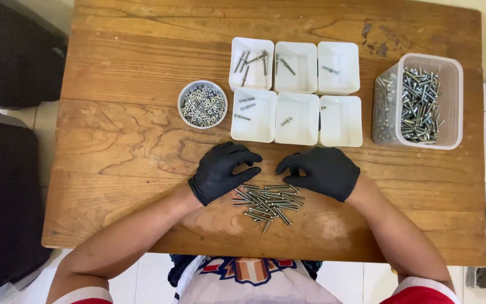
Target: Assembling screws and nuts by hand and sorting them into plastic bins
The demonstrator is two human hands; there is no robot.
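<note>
Fingers of your left hand (219,171), in a black glove, curl loosely toward the thumb with a gap between; nothing visibly pinched. Your right hand (324,170), also gloved, lies palm down, fingers bent, tips on the wood; whether it holds a bolt, you cannot tell.

Landmark: pile of bolts (268,201) on the wooden table (119,141).
- Both hands just behind the pile, left and right of it, fingertips near each other.
- Six white trays (296,93) farther back, a few bolts in most.
- Round bowl of nuts (202,104) back and left.
- Clear tub of bolts (420,101) back and right.
</note>
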